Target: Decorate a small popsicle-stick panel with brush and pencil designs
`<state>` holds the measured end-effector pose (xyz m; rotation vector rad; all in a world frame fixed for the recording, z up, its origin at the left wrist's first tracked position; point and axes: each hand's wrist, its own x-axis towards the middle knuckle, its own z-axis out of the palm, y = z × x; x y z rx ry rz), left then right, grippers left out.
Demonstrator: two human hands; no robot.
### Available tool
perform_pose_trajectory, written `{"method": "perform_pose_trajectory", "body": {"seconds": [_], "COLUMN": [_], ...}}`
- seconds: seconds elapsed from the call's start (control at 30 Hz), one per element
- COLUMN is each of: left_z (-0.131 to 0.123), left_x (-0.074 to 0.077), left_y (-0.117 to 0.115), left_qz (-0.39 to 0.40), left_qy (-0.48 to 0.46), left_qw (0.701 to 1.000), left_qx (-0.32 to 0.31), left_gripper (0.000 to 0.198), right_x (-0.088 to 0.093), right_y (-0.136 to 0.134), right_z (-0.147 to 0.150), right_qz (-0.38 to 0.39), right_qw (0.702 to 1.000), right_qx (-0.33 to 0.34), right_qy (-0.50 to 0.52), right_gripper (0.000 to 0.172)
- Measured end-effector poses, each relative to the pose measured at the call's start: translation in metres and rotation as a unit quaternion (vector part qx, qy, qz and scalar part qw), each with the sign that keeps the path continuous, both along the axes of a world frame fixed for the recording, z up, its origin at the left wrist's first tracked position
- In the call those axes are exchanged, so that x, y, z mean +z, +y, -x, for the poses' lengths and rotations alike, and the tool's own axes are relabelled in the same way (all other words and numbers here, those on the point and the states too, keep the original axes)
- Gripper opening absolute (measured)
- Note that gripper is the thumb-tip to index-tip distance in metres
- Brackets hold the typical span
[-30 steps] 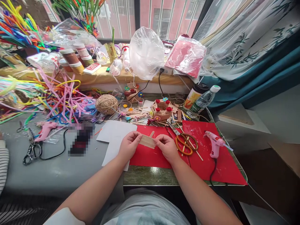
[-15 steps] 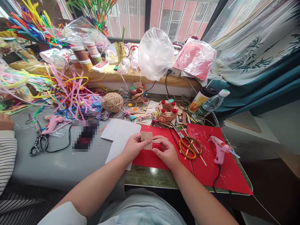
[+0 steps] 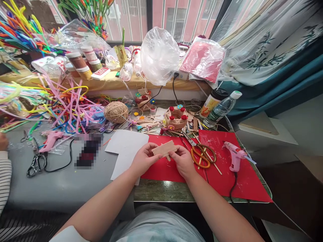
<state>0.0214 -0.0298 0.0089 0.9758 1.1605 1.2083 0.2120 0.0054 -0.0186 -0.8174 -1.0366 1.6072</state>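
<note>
Between my two hands is a small panel of popsicle sticks (image 3: pixel 164 148), lying side by side and tilted, above the red sheet (image 3: pixel 158 173). My left hand (image 3: pixel 146 158) pinches its left end, thumb in front. My right hand (image 3: pixel 182 159) grips the right end with thumb and fingers. A short stick end (image 3: pixel 168 158) pokes out below the panel near my right thumb; its other part is hidden behind the panel. Just right of my right hand lie scissors with orange handles (image 3: pixel 202 156), among thin wooden strips.
A pink glue gun (image 3: pixel 236 156) rests on the red sheet at right. Behind my hands stand a stick box with red flowers (image 3: pixel 176 118), a twine ball (image 3: pixel 116 112) and a water bottle (image 3: pixel 222 109). White paper (image 3: pixel 126 144) lies left; another person's hand (image 3: pixel 3 142) shows far left.
The stick panel has turned from upright sticks to a nearly level, slanted position. My right hand has moved in from the single stick to grip the panel's right end. The camera view has shifted slightly.
</note>
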Motion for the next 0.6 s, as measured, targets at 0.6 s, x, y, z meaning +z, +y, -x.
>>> {"method": "perform_pose_trajectory", "body": {"seconds": [0.6], "left_z": [-0.001], "left_x": [0.005], "left_y": [0.003], "left_qz": [-0.025], "left_qy": [-0.004], "left_qw": [0.998], "left_qx": [0.062], "left_gripper": [0.066], "right_x": [0.002], "right_y": [-0.001], "right_z": [-0.002], "right_qz": [-0.003], "right_qw": [0.997], "right_qx": [0.0], "right_qy": [-0.072], "right_gripper": [0.032]}}
